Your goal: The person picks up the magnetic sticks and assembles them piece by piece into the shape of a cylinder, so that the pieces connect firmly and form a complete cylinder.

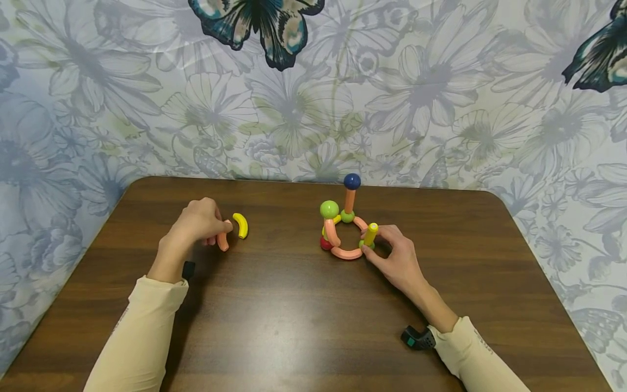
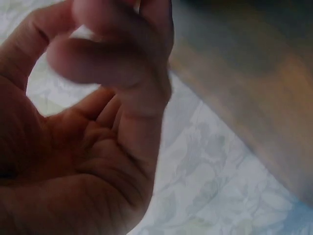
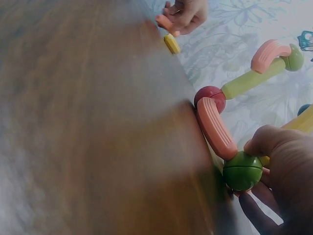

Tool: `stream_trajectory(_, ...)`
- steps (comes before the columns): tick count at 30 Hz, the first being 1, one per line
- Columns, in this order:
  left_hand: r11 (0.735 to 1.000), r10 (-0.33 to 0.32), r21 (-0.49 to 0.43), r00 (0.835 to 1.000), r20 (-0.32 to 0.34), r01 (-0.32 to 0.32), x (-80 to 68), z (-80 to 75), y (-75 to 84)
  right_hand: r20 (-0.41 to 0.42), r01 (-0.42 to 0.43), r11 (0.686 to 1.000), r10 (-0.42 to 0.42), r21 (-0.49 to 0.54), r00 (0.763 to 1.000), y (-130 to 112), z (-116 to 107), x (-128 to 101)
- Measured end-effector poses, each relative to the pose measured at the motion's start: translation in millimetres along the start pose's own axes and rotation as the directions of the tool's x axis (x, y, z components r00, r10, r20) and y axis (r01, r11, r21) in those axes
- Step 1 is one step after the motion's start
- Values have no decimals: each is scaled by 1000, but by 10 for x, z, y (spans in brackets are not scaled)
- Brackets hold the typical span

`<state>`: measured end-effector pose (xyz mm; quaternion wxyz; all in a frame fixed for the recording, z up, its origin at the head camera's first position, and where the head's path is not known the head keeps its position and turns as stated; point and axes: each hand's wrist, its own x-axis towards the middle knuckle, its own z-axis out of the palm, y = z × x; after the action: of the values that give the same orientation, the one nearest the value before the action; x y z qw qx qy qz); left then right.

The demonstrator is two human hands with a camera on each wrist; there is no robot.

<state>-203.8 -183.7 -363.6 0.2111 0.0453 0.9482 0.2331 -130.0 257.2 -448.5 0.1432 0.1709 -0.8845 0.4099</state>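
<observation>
My left hand (image 1: 198, 220) pinches a curved pink rod (image 1: 223, 242) at the left of the table. Just right of it lies a curved yellow rod (image 1: 241, 226). In the left wrist view the curled fingers (image 2: 98, 66) are blurred. My right hand (image 1: 399, 257) holds a green ball (image 3: 242, 172) between thumb and fingers, at the near right of a ring of toy balls and curved rods. A straight yellow rod (image 1: 370, 234) rises from that ball. The ring also bears a red ball (image 1: 325, 244), a light green ball (image 1: 329, 209) raised at left, and a dark blue ball (image 1: 352, 181) atop an orange rod.
The brown wooden table (image 1: 274, 321) ends at a far edge close behind the ring. Beyond it hangs a floral cloth (image 1: 294, 109) with butterflies. A dark device (image 1: 418, 338) sits at the right wrist.
</observation>
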Motion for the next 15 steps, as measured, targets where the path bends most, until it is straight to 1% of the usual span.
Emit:
stream_trajectory(2, 999, 21, -47, 997, -72, -25, -19, -35, 27, -1, 1, 1000, -1, 3, 1000, -1, 9, 5)
stream_trajectory(4, 990, 67, -115, 987, -144, -84, -19, -49, 88, -1, -1, 1000, 1, 4, 1000, -5, 20, 10)
stream_trajectory(7, 958, 150, -213, 967, -205, -194, 21, -28, 239, -3, 1, 1000, -1, 12, 1000, -15, 35, 16)
stream_trajectory(10, 906, 220, -311, 947, -233, -287, 89, 30, 447, -2, 12, 1000, -12, 24, 1000, -25, 48, 17)
stream_trajectory(12, 862, 240, -389, 937, -253, -326, 121, 74, 612, 4, 21, 999, -21, 28, 1000, -35, 59, 18)
stream_trajectory(13, 833, 249, -434, 933, -258, -342, 136, 96, 698, 9, 23, 999, -23, 31, 1000, -42, 65, 17)
stream_trajectory(15, 766, 266, -523, 925, -272, -374, 155, 143, 873, 21, 28, 999, -29, 35, 999, -57, 78, 19)
